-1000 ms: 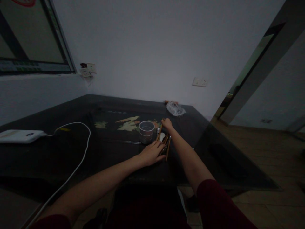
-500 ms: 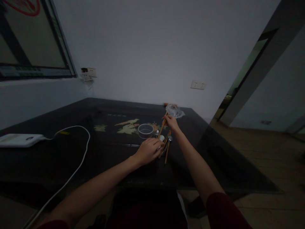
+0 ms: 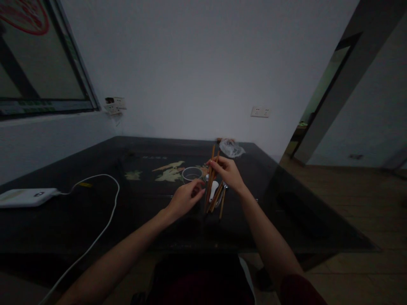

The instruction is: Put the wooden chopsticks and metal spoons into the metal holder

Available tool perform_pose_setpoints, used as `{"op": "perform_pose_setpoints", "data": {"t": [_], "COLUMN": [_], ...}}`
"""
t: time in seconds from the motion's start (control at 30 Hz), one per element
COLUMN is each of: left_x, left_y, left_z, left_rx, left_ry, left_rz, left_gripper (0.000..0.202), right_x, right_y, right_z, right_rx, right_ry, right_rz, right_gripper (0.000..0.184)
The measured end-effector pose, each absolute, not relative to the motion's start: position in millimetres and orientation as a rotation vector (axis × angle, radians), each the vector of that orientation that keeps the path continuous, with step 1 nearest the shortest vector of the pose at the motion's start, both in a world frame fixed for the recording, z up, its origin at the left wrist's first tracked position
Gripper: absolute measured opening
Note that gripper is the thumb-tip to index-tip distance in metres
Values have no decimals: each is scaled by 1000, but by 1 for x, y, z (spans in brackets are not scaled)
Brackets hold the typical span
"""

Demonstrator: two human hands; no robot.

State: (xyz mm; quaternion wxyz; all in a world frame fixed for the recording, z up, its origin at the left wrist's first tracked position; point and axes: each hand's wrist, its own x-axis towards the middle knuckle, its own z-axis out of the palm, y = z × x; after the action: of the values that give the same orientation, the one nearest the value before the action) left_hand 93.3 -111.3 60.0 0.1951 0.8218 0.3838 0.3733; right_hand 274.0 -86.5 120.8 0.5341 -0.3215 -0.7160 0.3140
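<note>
My right hand (image 3: 228, 173) is closed around the upper part of several wooden chopsticks (image 3: 210, 182), which slant down toward the table. To their left, my left hand (image 3: 186, 198) has curled fingers with a gap between thumb and fingers and nothing visible in it. Just behind that hand stands a round clear plastic bowl (image 3: 192, 173). A white spoon (image 3: 213, 190) lies under and beside my right hand. More loose chopsticks (image 3: 222, 204) and a metal spoon (image 3: 225, 185) lie close by, partly covered by my right hand.
The dark table (image 3: 143, 220) has a bird-and-flower picture on its top. A crumpled clear plastic bag (image 3: 232, 148) lies at the back near the wall. On the left sits a white power bank (image 3: 28, 198) with a white cable (image 3: 115, 203) trailing over the near edge.
My left hand has moved left, away from the chopsticks, and its fingers have parted. My right hand has come slightly nearer, still holding chopsticks, which now stand steeper. The white spoon shows more fully.
</note>
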Motion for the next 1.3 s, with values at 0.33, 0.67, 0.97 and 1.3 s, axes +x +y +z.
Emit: {"op": "perform_pose_setpoints", "data": {"t": [0.33, 0.67, 0.97, 1.3], "left_x": [88, 87, 89, 91], "left_y": [-113, -109, -111, -113], "left_z": [53, 47, 48, 49], "left_rx": [2298, 2376, 2326, 2312], "left_ry": [958, 905, 872, 888], "left_rz": [1079, 1108, 1133, 1151], "left_gripper": [22, 19, 20, 27], "right_x": [263, 275, 274, 271], "right_y": [-106, -107, -113, -117], "right_z": [122, 121, 124, 131], "right_rx": [-711, -714, -764, -806], "right_ry": [-1886, -1888, -1892, -1961], "right_rz": [927, 957, 891, 780], "right_gripper": [30, 28, 27, 20]}}
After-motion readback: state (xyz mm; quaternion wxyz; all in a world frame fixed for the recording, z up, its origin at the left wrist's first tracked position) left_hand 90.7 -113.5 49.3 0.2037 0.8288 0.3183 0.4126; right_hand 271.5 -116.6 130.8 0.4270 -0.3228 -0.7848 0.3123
